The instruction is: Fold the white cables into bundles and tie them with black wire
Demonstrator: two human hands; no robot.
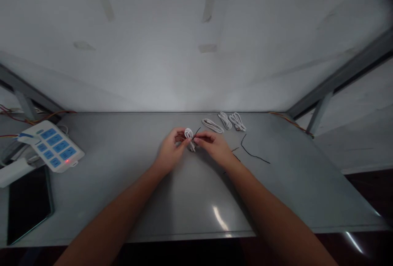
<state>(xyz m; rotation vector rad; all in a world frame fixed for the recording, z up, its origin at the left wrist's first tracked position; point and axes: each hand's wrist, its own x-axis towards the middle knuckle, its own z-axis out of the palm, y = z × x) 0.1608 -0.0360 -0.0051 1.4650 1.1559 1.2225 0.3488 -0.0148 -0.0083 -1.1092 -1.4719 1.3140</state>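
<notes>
Above the middle of the table, a coiled white cable (pixel 189 134) is pinched in my left hand (pixel 171 148), its loops upright and its lower end hanging below the fingers. My right hand (pixel 214 145) is closed at the coil's right side, its thumb and forefinger on a thin black twist tie (pixel 197 131) that sticks up from the cable's middle. How far the tie goes round the coil is hidden by the fingers. Beyond my right hand lie three more coiled white cables (pixel 213 125). A loose black twist tie (pixel 253 155) lies right of my right wrist, with others partly under the forearm.
A white power strip (pixel 63 148) with blue sockets and a red light sits at the left, beside a dark tablet (pixel 29 204) and a white adapter (pixel 15 172). A white wall (pixel 159 65) stands behind the grey table (pixel 123 213). Metal braces rise at both sides.
</notes>
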